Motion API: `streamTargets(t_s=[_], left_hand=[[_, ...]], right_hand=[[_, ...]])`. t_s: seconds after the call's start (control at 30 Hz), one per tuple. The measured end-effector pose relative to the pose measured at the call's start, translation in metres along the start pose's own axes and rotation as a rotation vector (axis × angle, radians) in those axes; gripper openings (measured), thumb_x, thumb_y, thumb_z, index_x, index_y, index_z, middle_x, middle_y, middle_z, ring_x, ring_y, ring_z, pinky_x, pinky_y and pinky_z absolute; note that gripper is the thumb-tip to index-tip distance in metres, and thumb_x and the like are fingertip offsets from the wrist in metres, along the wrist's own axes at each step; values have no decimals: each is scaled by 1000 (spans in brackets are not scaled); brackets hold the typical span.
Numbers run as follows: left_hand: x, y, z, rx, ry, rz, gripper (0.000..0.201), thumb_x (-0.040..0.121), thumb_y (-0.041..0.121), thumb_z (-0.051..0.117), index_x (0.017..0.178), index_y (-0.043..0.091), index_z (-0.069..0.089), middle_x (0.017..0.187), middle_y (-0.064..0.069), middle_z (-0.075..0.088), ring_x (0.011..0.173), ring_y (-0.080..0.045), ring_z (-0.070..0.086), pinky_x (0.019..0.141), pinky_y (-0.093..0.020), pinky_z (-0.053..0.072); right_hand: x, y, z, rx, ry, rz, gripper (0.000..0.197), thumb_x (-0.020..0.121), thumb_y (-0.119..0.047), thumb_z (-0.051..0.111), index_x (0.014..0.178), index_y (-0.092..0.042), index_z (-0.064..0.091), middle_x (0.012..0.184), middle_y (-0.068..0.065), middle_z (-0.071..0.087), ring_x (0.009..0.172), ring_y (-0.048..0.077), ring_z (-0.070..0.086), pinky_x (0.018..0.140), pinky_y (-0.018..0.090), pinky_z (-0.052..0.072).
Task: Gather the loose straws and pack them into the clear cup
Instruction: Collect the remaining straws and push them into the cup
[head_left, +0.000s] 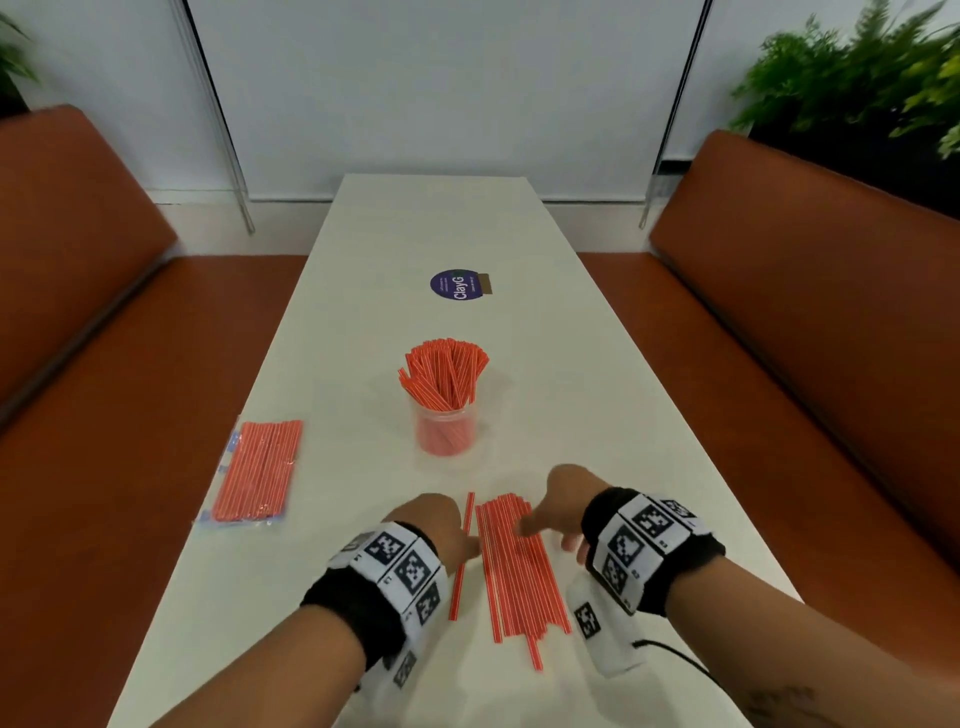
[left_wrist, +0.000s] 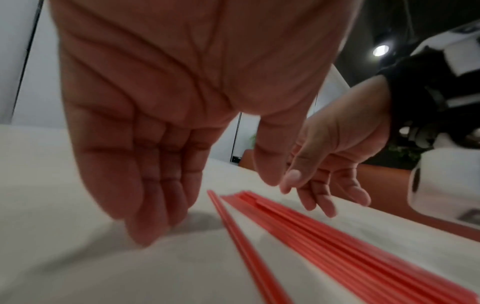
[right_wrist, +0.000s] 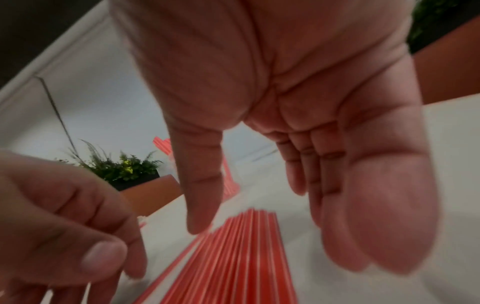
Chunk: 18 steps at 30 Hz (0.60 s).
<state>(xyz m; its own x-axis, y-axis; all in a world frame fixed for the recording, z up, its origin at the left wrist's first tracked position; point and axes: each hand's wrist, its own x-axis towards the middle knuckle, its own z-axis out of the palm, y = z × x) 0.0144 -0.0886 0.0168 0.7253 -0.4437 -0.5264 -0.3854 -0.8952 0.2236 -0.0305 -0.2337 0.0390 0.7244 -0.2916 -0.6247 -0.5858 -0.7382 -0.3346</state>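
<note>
Several loose red straws (head_left: 519, 566) lie side by side near the table's front edge, with one single straw (head_left: 462, 556) apart on their left. A clear cup (head_left: 445, 428) full of upright red straws stands behind them at mid-table. My left hand (head_left: 441, 530) hovers just left of the pile, fingers straight and relaxed, holding nothing (left_wrist: 155, 185). My right hand (head_left: 558, 512) hovers over the pile's right side, fingers spread and straight, thumb above the straws (right_wrist: 259, 257). Both palms are empty in the wrist views.
A sealed plastic pack of red straws (head_left: 258, 470) lies at the table's left edge. A round purple sticker (head_left: 460, 285) sits farther back. Orange benches (head_left: 810, 291) flank the white table (head_left: 597, 415) on both sides.
</note>
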Motion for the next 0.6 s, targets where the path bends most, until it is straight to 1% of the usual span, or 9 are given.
streamTargets(t_s=[0.07, 0.13, 0.2, 0.23, 0.3, 0.37, 0.47, 0.53, 0.6], left_hand=[[0, 3, 7, -82, -14, -16, 42, 85, 43, 56, 58, 18, 36, 62, 4, 41, 59, -12, 46, 49, -20, 33], [6, 8, 11, -179, -6, -21, 34, 82, 37, 63, 62, 15, 46, 65, 1, 50, 57, -11, 48, 49, -20, 35], [9, 13, 15, -187, -11, -29, 24, 80, 31, 65, 84, 7, 63, 88, -7, 67, 80, -20, 64, 63, -23, 45], [11, 15, 18, -176, 12, -42, 30, 80, 29, 65, 97, 5, 65, 101, -9, 68, 94, -23, 66, 71, -26, 47], [16, 18, 26, -165, 41, -49, 31, 77, 25, 67, 100, 6, 65, 103, -9, 69, 98, -24, 66, 74, -28, 48], [19, 22, 34, -181, 45, -48, 23, 74, 21, 69, 92, 8, 65, 89, -4, 65, 85, -21, 65, 69, -26, 48], [23, 27, 41, -175, 103, -50, 17, 76, 16, 65, 90, 8, 64, 93, -5, 67, 82, -22, 64, 67, -25, 46], [26, 27, 43, -148, 108, -37, 16, 80, 13, 60, 94, 6, 63, 103, -9, 67, 91, -25, 66, 69, -25, 46], [28, 24, 44, -86, 98, -49, 23, 83, 15, 58, 102, 4, 62, 106, -10, 66, 99, -27, 64, 74, -26, 46]], right_hand=[[-1, 2, 13, -23, -3, 19, 37, 80, -28, 71, 70, -6, 44, 107, 19, 66, 79, 26, 59, 55, 26, 45], [1, -2, 20, -83, 15, 11, 36, 81, -24, 70, 66, -6, 43, 114, 19, 65, 96, 29, 64, 65, 30, 51], [1, -6, 27, -158, 57, -23, 32, 85, -18, 65, 63, -6, 45, 118, 18, 64, 108, 30, 63, 83, 33, 52], [0, -9, 28, -164, 82, -37, 26, 87, -16, 61, 66, -5, 49, 118, 15, 64, 111, 30, 61, 88, 31, 50], [-2, -12, 31, -205, 92, -41, 27, 90, -15, 54, 65, -5, 48, 103, 12, 66, 113, 27, 60, 92, 29, 48], [-2, -14, 33, -243, 90, -11, 38, 93, -14, 48, 57, -9, 37, 80, 10, 60, 107, 28, 62, 94, 29, 47], [0, -13, 36, -220, 96, 21, 40, 95, -14, 44, 56, -10, 34, 61, 5, 39, 76, 26, 52, 89, 28, 46], [1, -13, 39, -226, 110, 36, 39, 94, -14, 45, 57, -10, 34, 61, 4, 36, 83, 24, 50, 92, 29, 46], [3, -11, 43, -223, 107, 23, 33, 94, -15, 47, 62, -8, 42, 66, 5, 45, 101, 26, 58, 93, 29, 46]])
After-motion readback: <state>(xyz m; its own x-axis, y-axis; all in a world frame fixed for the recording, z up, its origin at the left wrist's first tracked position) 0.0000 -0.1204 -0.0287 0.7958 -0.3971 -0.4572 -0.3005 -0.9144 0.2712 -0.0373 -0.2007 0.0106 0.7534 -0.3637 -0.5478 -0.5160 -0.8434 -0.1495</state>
